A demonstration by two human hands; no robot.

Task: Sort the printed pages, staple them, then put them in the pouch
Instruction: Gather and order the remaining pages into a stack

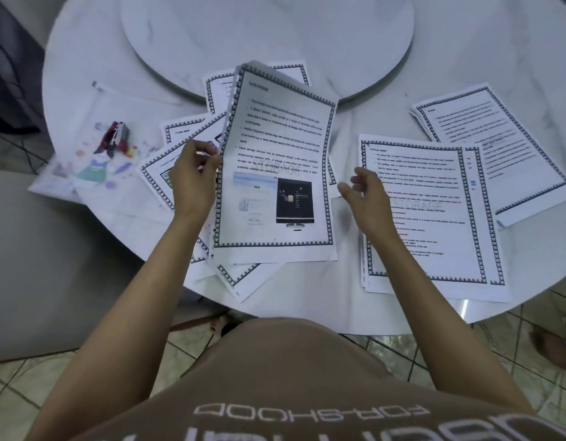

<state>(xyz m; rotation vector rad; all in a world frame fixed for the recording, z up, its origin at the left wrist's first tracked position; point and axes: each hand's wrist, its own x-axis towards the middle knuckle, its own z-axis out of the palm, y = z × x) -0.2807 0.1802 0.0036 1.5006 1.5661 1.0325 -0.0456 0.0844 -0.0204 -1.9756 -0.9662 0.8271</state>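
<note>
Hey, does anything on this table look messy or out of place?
Yes: below the sheaf that the left hand pinches, loose pages lie fanned at crooked angles in an overlapping heap, unlike the two squarer stacks to the right.

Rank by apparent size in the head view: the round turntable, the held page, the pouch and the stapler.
Largest: round turntable.
Next: held page and pouch look alike; the page is raised nearer the camera, so I leave them unranked.
Smallest: stapler, lying on the pouch.
</note>
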